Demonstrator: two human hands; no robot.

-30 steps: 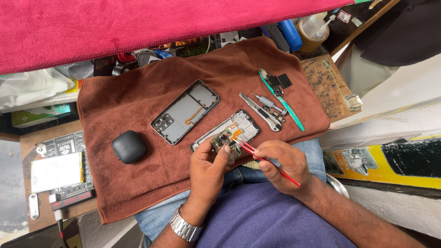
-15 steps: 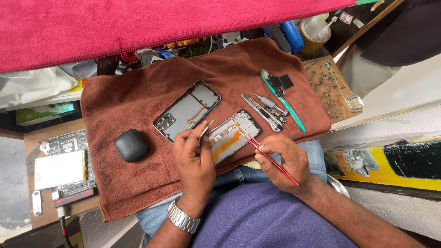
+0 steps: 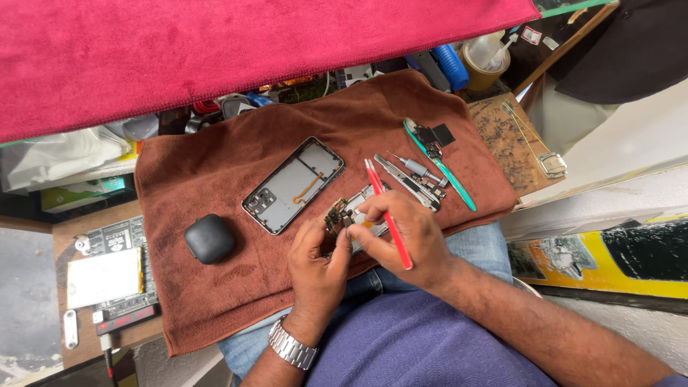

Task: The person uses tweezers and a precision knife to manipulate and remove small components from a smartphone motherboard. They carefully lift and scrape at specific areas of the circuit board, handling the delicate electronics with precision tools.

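Now our left hand (image 3: 319, 265) has come back from the back cover (image 3: 292, 185) at ten o'clock to pinch the small circuit board (image 3: 337, 213) over the phone frame (image 3: 358, 215), while our right hand (image 3: 405, 240) clamps the red tool (image 3: 388, 215).

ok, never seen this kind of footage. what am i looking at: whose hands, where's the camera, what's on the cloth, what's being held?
There is one view, from a camera worn on a person's head, looking down at their own lap and hands. A brown towel covers the lap and serves as the work surface. The left hand, with a metal wristwatch, and the right hand meet over an opened phone body, its circuit parts exposed. The right hand holds a red tool. On the towel lie a separate phone back frame, a small dark case, metal tweezers, a small screwdriver and a teal tool. A red cloth hangs above.
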